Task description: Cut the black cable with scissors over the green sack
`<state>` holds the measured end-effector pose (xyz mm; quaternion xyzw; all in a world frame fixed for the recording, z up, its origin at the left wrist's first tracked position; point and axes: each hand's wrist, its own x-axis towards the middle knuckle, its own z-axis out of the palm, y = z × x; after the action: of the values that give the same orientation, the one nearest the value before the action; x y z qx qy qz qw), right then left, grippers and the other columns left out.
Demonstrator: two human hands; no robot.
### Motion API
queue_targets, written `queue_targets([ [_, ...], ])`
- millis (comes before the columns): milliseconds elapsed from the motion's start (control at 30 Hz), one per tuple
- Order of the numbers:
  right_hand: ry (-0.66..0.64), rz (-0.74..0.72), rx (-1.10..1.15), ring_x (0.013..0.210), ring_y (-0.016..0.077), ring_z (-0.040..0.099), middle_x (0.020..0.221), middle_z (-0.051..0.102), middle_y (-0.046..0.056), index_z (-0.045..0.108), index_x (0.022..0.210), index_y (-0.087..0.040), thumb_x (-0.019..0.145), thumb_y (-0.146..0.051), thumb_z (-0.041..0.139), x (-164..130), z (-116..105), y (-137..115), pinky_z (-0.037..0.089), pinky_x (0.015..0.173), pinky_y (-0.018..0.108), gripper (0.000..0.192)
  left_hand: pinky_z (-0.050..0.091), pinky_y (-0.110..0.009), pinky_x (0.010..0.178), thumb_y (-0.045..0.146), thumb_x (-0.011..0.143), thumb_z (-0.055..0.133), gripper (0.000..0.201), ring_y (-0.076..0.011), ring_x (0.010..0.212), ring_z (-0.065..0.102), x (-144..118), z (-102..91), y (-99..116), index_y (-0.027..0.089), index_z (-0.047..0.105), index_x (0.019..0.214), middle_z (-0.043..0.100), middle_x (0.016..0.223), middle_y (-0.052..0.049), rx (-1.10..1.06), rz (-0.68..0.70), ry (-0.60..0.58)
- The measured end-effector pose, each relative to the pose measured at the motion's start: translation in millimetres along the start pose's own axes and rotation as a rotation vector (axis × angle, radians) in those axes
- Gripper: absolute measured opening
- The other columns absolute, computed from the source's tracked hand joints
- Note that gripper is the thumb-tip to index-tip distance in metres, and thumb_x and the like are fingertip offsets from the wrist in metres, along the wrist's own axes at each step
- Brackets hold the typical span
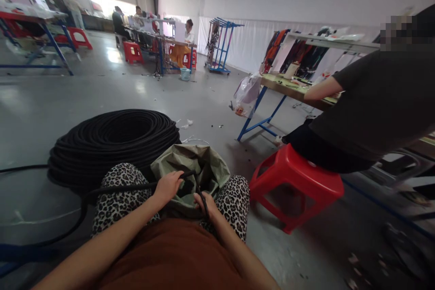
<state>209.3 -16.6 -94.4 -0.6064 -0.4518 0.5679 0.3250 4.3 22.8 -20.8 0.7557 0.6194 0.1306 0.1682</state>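
Left hand, right hand grip black rope at green bag's mouth. Maybe feeding rope in; next push needs slack.

The grey floor carries a black coil, a red stool and scraps.
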Motion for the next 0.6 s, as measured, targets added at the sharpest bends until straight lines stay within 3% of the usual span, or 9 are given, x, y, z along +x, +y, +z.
queue_targets([
  [200, -0.017, -0.027, -0.025, 0.065, 0.0166, 0.059, 0.063, 0.062, 0.0, 0.064, 0.066, -0.017, 0.082, -0.047, 0.082, -4, 0, -4, 0.044, 0.062, 0.026, 0.039, 0.054, -0.036, 0.105, 0.02, 0.104, 0.051, 0.039, -0.0251, 0.122, 0.072, 1, -2.3, 6, 0.02, 0.069, 0.139, 0.077, 0.133, -0.011, 0.032, -0.007, -0.013],
  [500, 0.084, 0.105, 0.009, 0.048, 0.0118, 0.051, 0.056, 0.059, -0.002, 0.062, 0.07, -0.017, 0.082, -0.052, 0.084, 4, 3, 7, 0.04, 0.052, 0.024, 0.043, 0.054, -0.035, 0.105, 0.018, 0.102, 0.054, 0.035, -0.025, 0.123, 0.072, -1, -0.9, 6, 0.021, 0.07, 0.133, 0.077, 0.132, -0.011, 0.026, -0.019, -0.007],
  [600, 0.078, 0.088, 0.004, 0.049, 0.0114, 0.05, 0.055, 0.057, -0.003, 0.062, 0.071, -0.017, 0.082, -0.054, 0.084, 3, 3, 9, 0.039, 0.051, 0.023, 0.045, 0.054, -0.036, 0.105, 0.018, 0.103, 0.054, 0.034, -0.0254, 0.122, 0.072, 0, -2.7, 8, 0.02, 0.069, 0.133, 0.077, 0.133, -0.012, 0.018, -0.027, -0.017],
])
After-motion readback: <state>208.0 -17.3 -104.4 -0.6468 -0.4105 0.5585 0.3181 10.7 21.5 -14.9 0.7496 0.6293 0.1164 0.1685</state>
